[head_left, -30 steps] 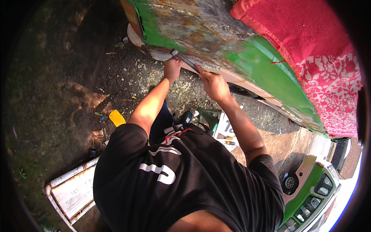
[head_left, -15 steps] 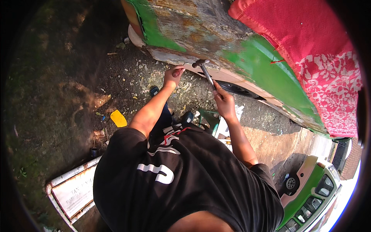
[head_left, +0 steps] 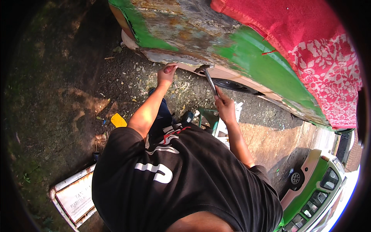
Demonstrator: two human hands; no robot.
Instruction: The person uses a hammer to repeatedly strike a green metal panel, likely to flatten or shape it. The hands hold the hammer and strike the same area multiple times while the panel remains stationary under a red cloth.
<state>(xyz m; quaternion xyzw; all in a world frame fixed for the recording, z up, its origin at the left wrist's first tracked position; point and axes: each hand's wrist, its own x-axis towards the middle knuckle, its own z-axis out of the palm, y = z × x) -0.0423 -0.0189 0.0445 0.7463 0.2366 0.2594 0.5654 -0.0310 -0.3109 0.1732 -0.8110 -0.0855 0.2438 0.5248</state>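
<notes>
My right hand [head_left: 225, 106] grips a metal hammer [head_left: 210, 79] by its shaft. The hammer's head is up beside the lower edge of a green and pale pink vehicle body [head_left: 255, 58], whose paint is stripped to bare, rusty-looking metal in places. Close to that same edge, my left hand [head_left: 165, 77] is closed around a tool with a rounded reddish-brown handle [head_left: 167, 70]. The tool's working end is hidden, so its kind does not show.
A red patterned cloth [head_left: 293, 34] drapes over the vehicle. Paint flakes litter the ground [head_left: 131, 77]. A yellow piece [head_left: 118, 120] lies to my left, near a white sign board [head_left: 75, 197]. A green stool [head_left: 209, 118] stands by my feet. Another green vehicle [head_left: 315, 191] is parked at right.
The hammer has swung a little right and down, away from the left hand's tool. My left hand has shifted slightly left in view, as has the vehicle.
</notes>
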